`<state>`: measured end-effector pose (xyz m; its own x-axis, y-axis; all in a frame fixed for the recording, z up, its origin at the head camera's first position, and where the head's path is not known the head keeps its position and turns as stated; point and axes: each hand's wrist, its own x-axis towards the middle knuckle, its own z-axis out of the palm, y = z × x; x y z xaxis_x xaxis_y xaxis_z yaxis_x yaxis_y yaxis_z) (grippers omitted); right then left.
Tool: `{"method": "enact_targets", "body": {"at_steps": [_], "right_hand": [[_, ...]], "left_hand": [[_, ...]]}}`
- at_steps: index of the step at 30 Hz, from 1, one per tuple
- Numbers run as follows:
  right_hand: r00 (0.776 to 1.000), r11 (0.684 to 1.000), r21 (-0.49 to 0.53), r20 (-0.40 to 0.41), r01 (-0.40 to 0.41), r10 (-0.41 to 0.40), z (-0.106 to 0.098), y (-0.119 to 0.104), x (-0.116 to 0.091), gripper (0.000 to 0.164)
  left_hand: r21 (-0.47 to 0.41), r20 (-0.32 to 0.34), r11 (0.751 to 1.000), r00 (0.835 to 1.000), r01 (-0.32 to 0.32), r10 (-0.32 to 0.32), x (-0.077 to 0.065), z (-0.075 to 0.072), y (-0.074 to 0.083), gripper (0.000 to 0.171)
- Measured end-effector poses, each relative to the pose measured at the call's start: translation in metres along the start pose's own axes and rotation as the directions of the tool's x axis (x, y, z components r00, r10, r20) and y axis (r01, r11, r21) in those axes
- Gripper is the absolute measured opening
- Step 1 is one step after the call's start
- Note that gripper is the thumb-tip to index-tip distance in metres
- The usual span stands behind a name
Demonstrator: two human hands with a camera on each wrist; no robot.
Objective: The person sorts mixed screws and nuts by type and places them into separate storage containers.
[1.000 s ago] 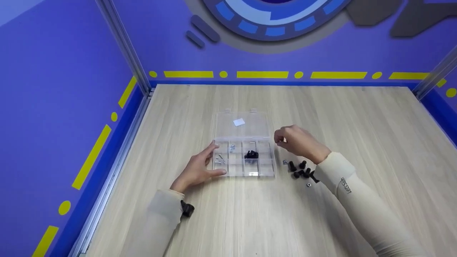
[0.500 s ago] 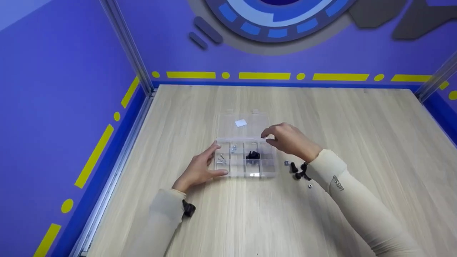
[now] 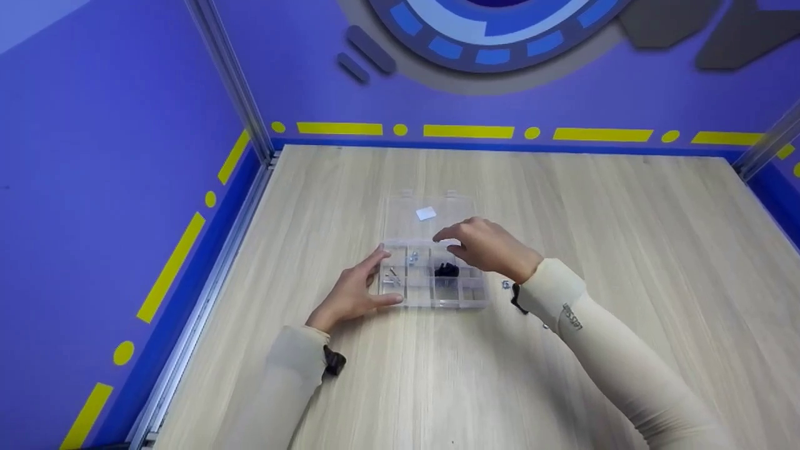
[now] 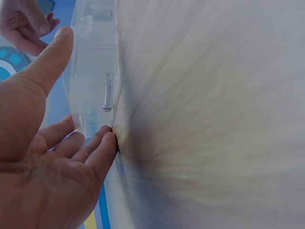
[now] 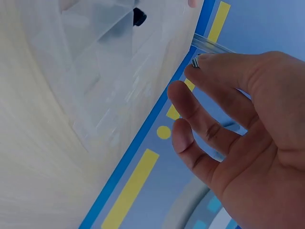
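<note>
The counter point(image 3: 637, 250) is pale, streaked wood grain, its far edge running straight along the blue wall point(image 3: 519, 103). Left of its middle sits a clear divided box point(image 3: 420, 304), its lid point(image 3: 409, 226) opened toward the far side. A small silvery piece point(image 3: 506, 284) lies just right of the box; nearer, another silvery bit point(image 3: 545, 325) shows beside the right sleeve point(image 3: 553, 287), partly hidden.
</note>
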<state>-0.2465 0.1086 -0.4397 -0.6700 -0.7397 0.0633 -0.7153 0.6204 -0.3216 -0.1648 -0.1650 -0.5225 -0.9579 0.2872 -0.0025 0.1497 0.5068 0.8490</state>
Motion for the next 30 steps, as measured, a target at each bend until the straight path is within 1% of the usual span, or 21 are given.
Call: {"method": "enact_targets", "body": {"at_steps": [5, 9, 12, 15, 23, 28, 30], "right_hand": [[0.999, 0.999, -0.006, 0.032, 0.039, -0.039, 0.006, -0.006, 0.008, 0.034], [0.997, 0.998, 0.003, 0.054, 0.06, -0.06, 0.012, -0.007, 0.014, 0.035], [0.996, 0.999, 0.009, 0.085, 0.038, -0.039, 0.016, -0.007, 0.017, 0.035], [0.994, 1.0, 0.011, 0.107, 0.025, -0.026, 0.021, -0.007, 0.02, 0.035], [0.992, 1.0, -0.011, 0.125, 0.007, -0.005, 0.03, -0.007, 0.028, 0.036], [0.99, 0.999, -0.037, 0.137, -0.018, 0.023, 0.034, -0.007, 0.031, 0.037], [0.99, 0.999, -0.047, 0.139, -0.016, 0.022, 0.036, -0.007, 0.032, 0.037]], "left_hand": [[0.02, -0.01, 1.0, 1.0, -0.009, 0.009, 0.001, -0.001, 0.001, 0.089], [0.02, -0.004, 1.0, 1.0, 0.004, -0.004, 0.001, -0.001, 0.0, 0.089], [0.019, -0.001, 1.0, 1.0, 0.015, -0.015, 0.001, -0.001, 0.0, 0.089], [0.012, -0.001, 1.0, 1.0, 0.011, -0.011, 0.001, -0.001, 0.0, 0.09], [0.001, 0.002, 1.0, 1.0, -0.006, 0.006, 0.001, -0.001, 0.001, 0.087], [0.001, 0.002, 1.0, 1.0, 0.011, -0.011, 0.0, -0.001, 0.001, 0.087], [0.007, 0.001, 1.0, 1.0, 0.023, -0.023, -0.001, -0.001, 0.001, 0.088]]}}
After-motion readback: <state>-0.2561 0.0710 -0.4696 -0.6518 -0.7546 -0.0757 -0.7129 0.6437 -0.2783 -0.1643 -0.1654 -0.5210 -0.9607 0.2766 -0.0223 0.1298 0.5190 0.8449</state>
